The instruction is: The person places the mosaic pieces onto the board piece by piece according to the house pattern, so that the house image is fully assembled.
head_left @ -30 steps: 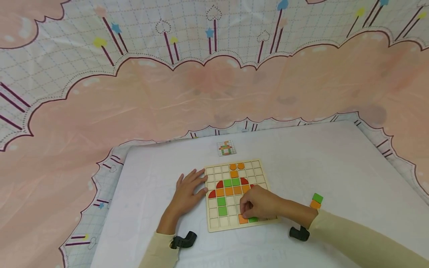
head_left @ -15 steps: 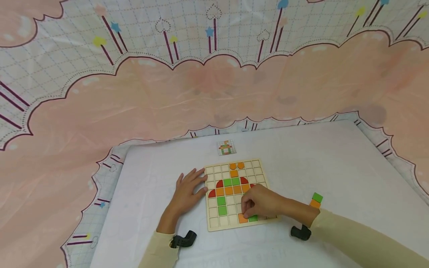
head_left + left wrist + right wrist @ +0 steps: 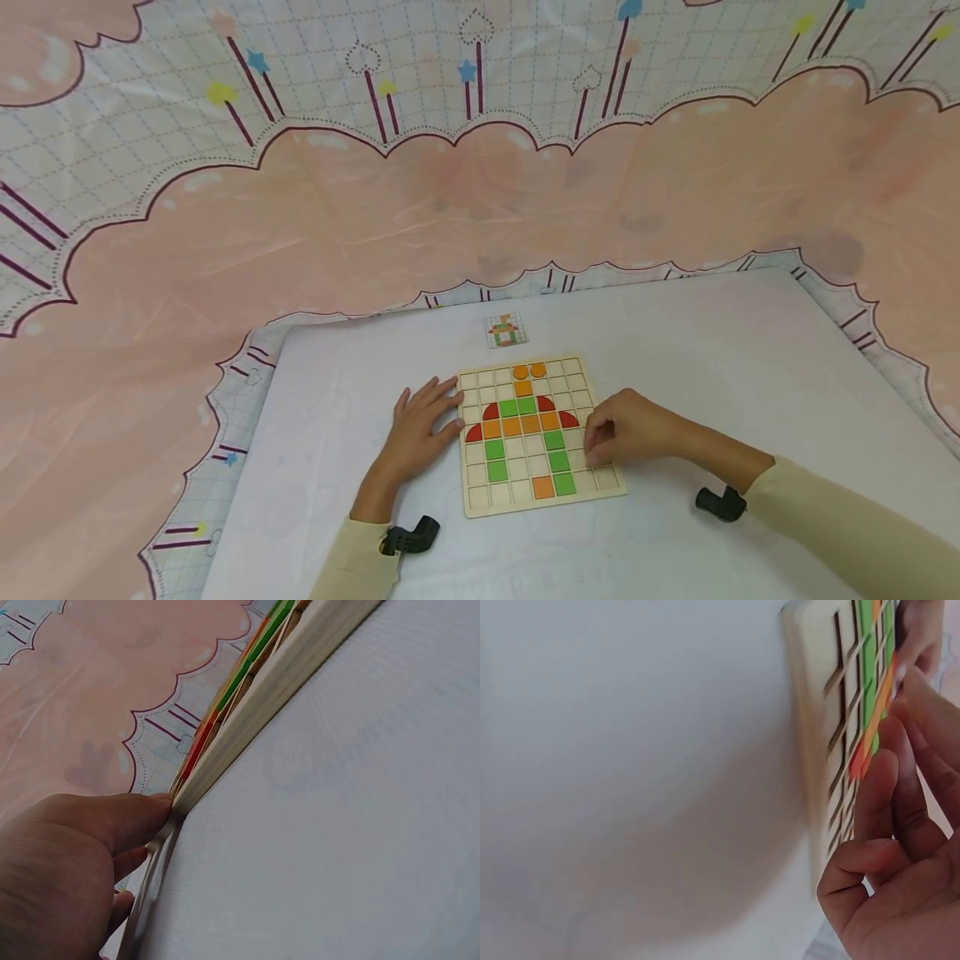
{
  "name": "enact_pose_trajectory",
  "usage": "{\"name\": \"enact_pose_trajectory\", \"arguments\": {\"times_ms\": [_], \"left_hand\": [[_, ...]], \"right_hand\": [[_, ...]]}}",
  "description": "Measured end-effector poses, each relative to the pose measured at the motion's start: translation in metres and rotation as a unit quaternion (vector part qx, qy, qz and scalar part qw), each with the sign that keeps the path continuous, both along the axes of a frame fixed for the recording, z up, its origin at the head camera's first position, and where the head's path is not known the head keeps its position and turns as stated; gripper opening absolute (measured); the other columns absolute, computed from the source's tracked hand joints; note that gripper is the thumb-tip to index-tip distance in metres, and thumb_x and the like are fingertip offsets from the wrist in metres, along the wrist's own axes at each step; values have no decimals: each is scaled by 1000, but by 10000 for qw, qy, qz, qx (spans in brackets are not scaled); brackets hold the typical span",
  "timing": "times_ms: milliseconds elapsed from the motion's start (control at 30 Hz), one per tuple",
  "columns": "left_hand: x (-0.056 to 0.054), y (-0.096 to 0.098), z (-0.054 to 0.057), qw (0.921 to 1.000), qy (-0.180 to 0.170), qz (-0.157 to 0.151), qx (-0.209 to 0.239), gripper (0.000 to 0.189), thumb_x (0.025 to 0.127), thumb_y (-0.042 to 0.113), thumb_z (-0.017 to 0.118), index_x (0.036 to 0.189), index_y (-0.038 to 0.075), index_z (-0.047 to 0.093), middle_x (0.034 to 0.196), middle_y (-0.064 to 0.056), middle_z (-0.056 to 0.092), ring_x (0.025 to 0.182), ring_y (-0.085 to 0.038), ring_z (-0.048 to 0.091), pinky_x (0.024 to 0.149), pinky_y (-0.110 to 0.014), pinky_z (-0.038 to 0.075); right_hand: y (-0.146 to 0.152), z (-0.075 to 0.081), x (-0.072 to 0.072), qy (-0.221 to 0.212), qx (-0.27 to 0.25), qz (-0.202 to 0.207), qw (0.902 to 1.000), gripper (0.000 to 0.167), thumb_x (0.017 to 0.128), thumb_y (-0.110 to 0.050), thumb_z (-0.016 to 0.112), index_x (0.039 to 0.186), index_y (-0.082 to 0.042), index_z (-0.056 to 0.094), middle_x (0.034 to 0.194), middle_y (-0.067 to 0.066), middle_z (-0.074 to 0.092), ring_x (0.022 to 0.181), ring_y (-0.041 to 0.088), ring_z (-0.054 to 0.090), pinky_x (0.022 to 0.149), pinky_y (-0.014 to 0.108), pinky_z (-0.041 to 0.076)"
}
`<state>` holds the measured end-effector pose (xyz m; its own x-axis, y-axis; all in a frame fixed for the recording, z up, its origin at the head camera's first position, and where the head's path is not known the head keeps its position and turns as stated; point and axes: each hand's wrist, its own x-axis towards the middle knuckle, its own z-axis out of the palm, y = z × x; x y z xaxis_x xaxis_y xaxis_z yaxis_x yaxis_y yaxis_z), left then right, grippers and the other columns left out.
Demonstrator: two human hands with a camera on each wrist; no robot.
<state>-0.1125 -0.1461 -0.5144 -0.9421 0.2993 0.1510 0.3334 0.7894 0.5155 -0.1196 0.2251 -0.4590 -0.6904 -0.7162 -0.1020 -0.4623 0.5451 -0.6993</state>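
Note:
A wooden grid board [image 3: 480, 500] lies on the table with coloured tiles in its cells. Orange round pieces [image 3: 521, 372] sit in its top row, and red quarter-rounds [image 3: 568, 419] flank an orange row [image 3: 530, 424]. Green squares [image 3: 558, 461] run down both sides, with an orange square [image 3: 542, 487] in the bottom row. My left hand [image 3: 423, 429] rests its straight fingertips on the board's left edge. Over the board's right edge is my right hand [image 3: 633, 427], fingers loosely curled; the right wrist view shows nothing between them.
A small pattern card [image 3: 506, 330] lies just behind the board. The white tabletop [image 3: 360, 358] extends around it, with a peach printed cloth [image 3: 375, 225] behind. Black wrist cameras [image 3: 411, 537] sit at both sleeves.
My right hand has moved right, off the lower tiles, uncovering the right column of green squares. Its forearm now covers the loose green and orange tiles. My left hand stays put.

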Motion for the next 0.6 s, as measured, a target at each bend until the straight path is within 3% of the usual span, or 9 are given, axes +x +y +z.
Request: {"name": "enact_pose_trajectory", "arguments": {"times_ms": [367,600], "left_hand": [[0,-1,-1,10000,8,9,6,47,98,34,67,141,18,63,160,1,46,155,-29,30,125,-64,8],[0,1,0,10000,36,-2,19,47,97,34,67,141,17,63,160,0,47,154,-30,31,124,-65,8]], "right_hand": [[65,4,-10,67,256,-64,9996,14,81,-33,87,88,-26,77,80,-18,67,74,1,55,67,19,50],[95,3,-12,-359,794,-460,9951,15,80,-34,87,89,-30,76,84,-15,67,80,6,56,71,22,50]]}}
